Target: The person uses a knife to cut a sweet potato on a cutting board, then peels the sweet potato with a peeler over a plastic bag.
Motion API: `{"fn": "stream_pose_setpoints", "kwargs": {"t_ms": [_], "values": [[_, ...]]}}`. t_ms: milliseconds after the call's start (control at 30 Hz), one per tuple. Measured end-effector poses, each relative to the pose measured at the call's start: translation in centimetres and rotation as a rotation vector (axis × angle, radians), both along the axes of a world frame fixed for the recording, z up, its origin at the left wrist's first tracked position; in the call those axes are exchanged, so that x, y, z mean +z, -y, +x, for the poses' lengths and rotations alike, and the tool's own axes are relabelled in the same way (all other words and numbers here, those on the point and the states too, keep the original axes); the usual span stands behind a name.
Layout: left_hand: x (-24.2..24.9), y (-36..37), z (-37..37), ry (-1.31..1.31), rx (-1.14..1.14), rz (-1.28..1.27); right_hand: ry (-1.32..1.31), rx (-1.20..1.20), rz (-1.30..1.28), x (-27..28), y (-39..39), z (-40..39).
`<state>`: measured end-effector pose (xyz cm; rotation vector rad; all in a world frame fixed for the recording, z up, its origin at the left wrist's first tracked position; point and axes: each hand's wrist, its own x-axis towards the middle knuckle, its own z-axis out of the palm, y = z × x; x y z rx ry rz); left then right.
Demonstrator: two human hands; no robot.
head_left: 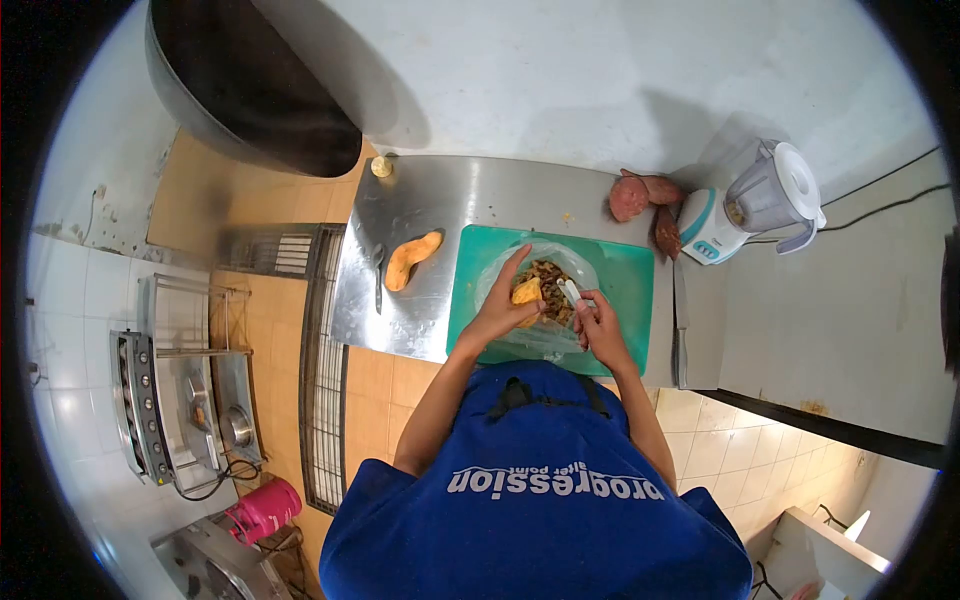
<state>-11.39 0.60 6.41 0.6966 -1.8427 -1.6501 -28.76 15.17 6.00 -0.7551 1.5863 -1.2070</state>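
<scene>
My left hand (pixel 500 312) is closed round a peeled orange-yellow piece of sweet potato (pixel 526 291), its thumb and fingers on either side. In my right hand (pixel 599 328) is a white-handled peeler (pixel 569 291), close to the piece; its blade is too small to make out. Below both hands lies a clear plastic bag (pixel 578 262) spread open, with brown and yellowish peelings (pixel 548 275) inside. The bag rests on a green cutting board (pixel 632 300). A whole peeled sweet potato (pixel 410 260) lies left of the board.
A spoon (pixel 378 280) and a small pale chunk (pixel 381 166) are on the steel table (pixel 420 190) at left. Unpeeled sweet potatoes (pixel 630 197) sit back right beside a blender (pixel 710 228). A knife (pixel 680 330) lies right of the board. A large dark wok (pixel 250 90) hangs upper left.
</scene>
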Motion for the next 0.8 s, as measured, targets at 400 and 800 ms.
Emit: {"fn": "stream_pose_setpoints", "kwargs": {"t_ms": [400,800], "values": [[-2.0,0.7,-1.0,0.122,-0.052,-0.234,0.114,0.057,0.115,-1.6,0.3,-0.7],[-1.6,0.7,-1.1,0.048,-0.301,-0.082,0.186,0.054,0.127,-1.6,0.4,-0.5]]}}
